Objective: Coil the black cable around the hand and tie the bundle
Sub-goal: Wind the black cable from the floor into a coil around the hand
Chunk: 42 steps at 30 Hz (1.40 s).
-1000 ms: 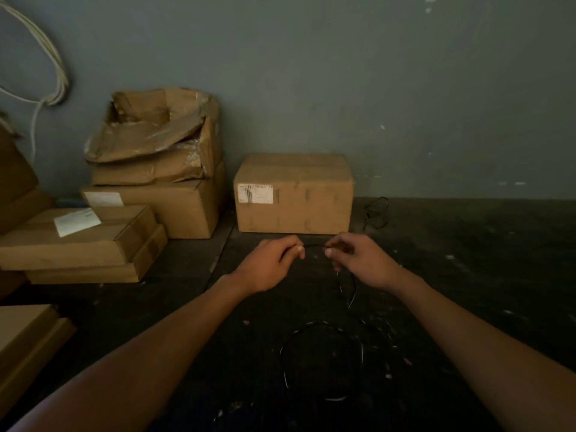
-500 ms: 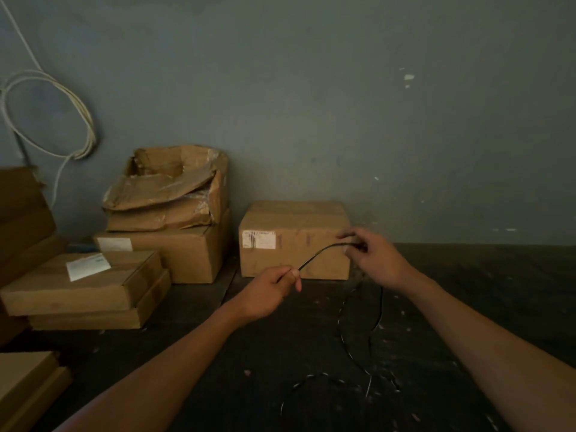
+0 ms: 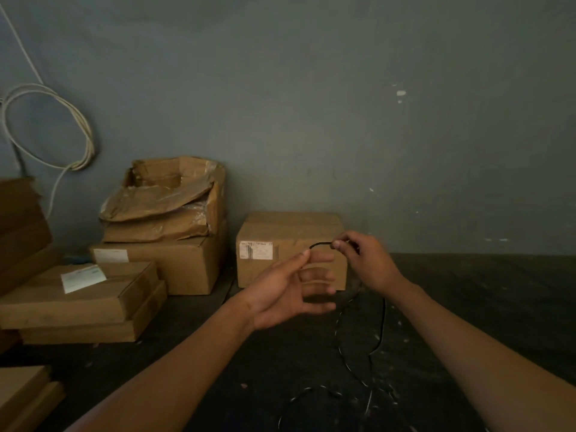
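Right hand (image 3: 367, 263) grip is pinched on the black cable (image 3: 321, 244) in front of the cardboard box (image 3: 291, 244); left hand (image 3: 286, 288) is spread, thumb touching the short arc. Slack trails below the box. First wrap starting; next, lay cable across the open palm.

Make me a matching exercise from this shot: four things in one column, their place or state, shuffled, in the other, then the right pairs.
Things:
1. black cable
2. white cable
3. left hand
4. torn box

Place or state:
A. looped against the wall
B. open, fingers spread
C. pinched by the right hand
D. stacked on another box

Pairs: 1-C, 2-A, 3-B, 4-D
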Each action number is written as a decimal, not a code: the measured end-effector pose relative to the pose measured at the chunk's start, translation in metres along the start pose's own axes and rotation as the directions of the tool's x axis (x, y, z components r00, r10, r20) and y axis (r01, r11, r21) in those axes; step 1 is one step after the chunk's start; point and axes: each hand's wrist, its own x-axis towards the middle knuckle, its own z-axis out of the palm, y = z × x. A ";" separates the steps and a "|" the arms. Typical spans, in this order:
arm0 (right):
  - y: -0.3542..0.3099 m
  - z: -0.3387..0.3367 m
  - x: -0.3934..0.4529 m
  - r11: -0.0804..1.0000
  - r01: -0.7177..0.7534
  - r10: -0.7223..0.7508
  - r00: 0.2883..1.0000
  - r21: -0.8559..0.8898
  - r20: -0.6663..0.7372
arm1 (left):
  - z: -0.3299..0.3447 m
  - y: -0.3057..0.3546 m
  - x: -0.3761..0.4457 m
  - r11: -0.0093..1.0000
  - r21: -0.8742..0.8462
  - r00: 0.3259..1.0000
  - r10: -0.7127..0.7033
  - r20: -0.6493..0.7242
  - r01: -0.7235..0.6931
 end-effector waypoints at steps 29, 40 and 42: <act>-0.028 0.060 -0.069 0.955 -0.295 0.198 0.711 0.030 0.675 | -0.038 0.026 0.038 0.996 0.020 0.994 0.087 -0.070 -0.086; -0.055 0.032 -0.053 0.980 -0.052 0.182 0.640 -0.194 0.747 | -0.047 0.012 0.035 0.995 0.077 0.991 0.077 -0.109 -0.069; -0.060 0.017 -0.042 0.980 0.022 0.130 0.687 -0.200 0.715 | -0.054 0.008 0.030 0.993 0.118 0.994 0.025 -0.106 -0.012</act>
